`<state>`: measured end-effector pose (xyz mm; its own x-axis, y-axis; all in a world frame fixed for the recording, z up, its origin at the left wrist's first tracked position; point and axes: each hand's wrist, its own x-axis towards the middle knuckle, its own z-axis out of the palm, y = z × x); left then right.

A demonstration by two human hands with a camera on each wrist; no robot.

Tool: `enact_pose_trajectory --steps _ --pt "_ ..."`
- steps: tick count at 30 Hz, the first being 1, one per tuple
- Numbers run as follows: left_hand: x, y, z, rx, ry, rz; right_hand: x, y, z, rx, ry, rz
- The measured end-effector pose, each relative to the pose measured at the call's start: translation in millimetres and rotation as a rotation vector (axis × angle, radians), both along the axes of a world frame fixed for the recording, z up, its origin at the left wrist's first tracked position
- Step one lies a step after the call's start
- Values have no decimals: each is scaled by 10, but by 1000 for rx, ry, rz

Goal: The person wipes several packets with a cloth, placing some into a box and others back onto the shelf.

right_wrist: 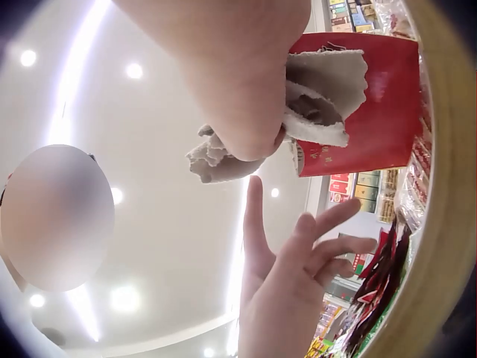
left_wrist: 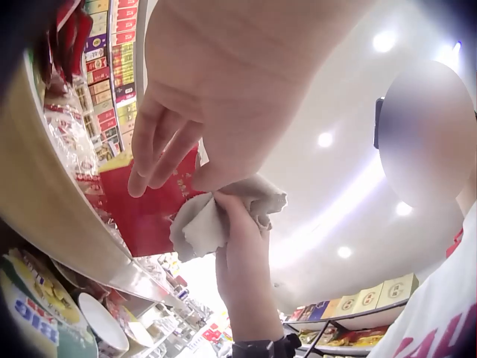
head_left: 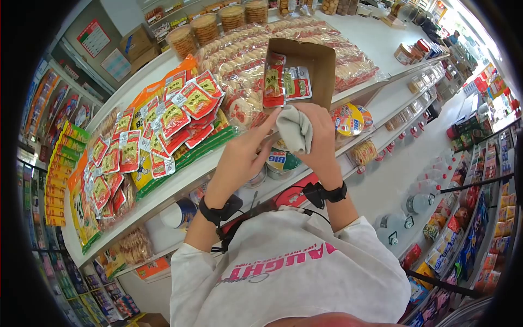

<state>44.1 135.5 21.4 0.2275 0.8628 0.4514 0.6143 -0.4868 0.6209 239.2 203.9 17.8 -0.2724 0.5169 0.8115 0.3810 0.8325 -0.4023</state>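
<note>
My right hand (head_left: 320, 133) grips a folded grey cloth (head_left: 294, 129), whose wavy edges stick out around the fingers in both wrist views. Just beyond it stands a small open box (head_left: 317, 54), brown inside and red outside (left_wrist: 145, 212). Two red-and-white snack packets (head_left: 274, 82) lie in the box. My left hand (head_left: 242, 152) is held near the box's front corner. Its fingers are spread and hold nothing, as the right wrist view shows (right_wrist: 291, 276).
A heap of red snack packets (head_left: 177, 117) lies on larger yellow bags at left. Wrapped biscuit packs (head_left: 234, 60) spread behind the box, with round tubs (head_left: 204, 30) further back. Under the counter edge (head_left: 180, 191), a shelf holds tins and noodle tubs (head_left: 348, 120).
</note>
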Motion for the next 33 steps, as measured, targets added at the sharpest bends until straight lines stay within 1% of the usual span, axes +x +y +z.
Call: enact_pose_trajectory --steps 4,6,8,11,12,14,16,17,18,19,20,22,25,28,31,33 --pt "82 112 -231 17 18 -1 21 -40 -93 -130 13 -22" --pt "99 132 -253 28 24 18 14 -35 -110 -189 38 -40" --pt "166 132 -232 61 8 47 -27 -48 -70 -288 136 12" --pt "221 112 -272 34 -9 102 -105 -25 98 -393 322 62" --pt "229 92 -282 6 36 118 -124 -18 177 -417 386 72" --pt "241 68 -302 -33 114 125 -192 -54 299 -432 524 24" --pt "262 76 -344 -28 108 110 -252 97 291 -328 487 -76" --pt "281 95 -362 65 68 108 -301 143 383 -323 510 -25" --pt "288 109 -365 48 65 100 -364 275 269 -554 549 21" --pt "310 97 -347 32 56 100 -407 409 122 -634 557 109" --pt "329 97 -332 13 48 113 -437 478 73 -726 596 128" --pt "351 105 -345 28 30 102 -481 654 -92 -781 635 215" --pt "345 155 -355 29 35 98 -503 634 -130 -716 604 191" --pt "350 156 -374 -12 60 112 -457 555 -38 -817 652 297" --pt "355 136 -360 -48 68 121 -428 548 -57 -934 689 343" --pt "365 138 -343 -45 66 121 -394 557 -40 -967 694 326"
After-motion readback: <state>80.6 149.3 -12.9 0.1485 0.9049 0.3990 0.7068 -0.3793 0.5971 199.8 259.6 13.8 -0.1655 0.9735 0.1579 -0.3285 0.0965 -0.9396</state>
